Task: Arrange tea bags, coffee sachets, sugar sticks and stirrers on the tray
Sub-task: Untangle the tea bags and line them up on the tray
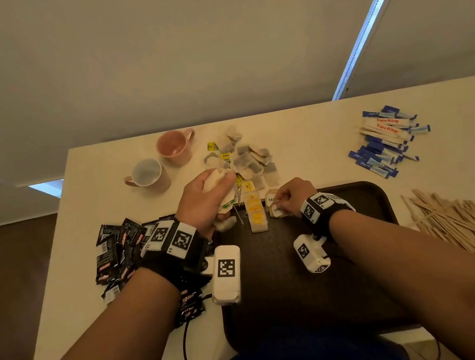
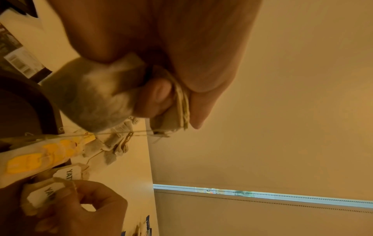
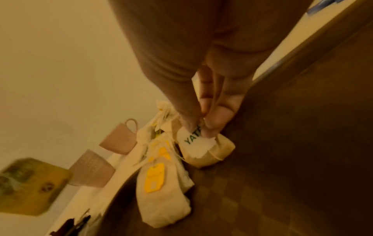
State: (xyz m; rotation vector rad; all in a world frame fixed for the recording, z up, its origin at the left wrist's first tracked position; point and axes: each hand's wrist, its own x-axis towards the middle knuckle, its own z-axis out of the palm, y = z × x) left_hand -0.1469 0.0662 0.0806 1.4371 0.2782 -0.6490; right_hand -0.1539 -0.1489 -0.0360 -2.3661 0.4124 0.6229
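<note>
A dark brown tray (image 1: pixel 354 203) lies in front of me on the cream table. A row of yellow-tagged tea bags (image 1: pixel 256 212) sits at its far edge. My right hand (image 1: pixel 288 198) pinches the white tag of a tea bag (image 3: pixel 198 142) that rests on the tray beside that row. My left hand (image 1: pixel 211 197) hovers over the tray's far left corner and grips a bunch of tea bags (image 2: pixel 92 95), their strings dangling. A loose pile of tea bags (image 1: pixel 243 161) lies behind the tray.
Two pink mugs (image 1: pixel 164 159) stand at the back left. Black coffee sachets (image 1: pixel 118 250) are heaped left of the tray. Blue and white sugar sticks (image 1: pixel 385 142) lie at the back right, wooden stirrers (image 1: pixel 460 229) at the right edge.
</note>
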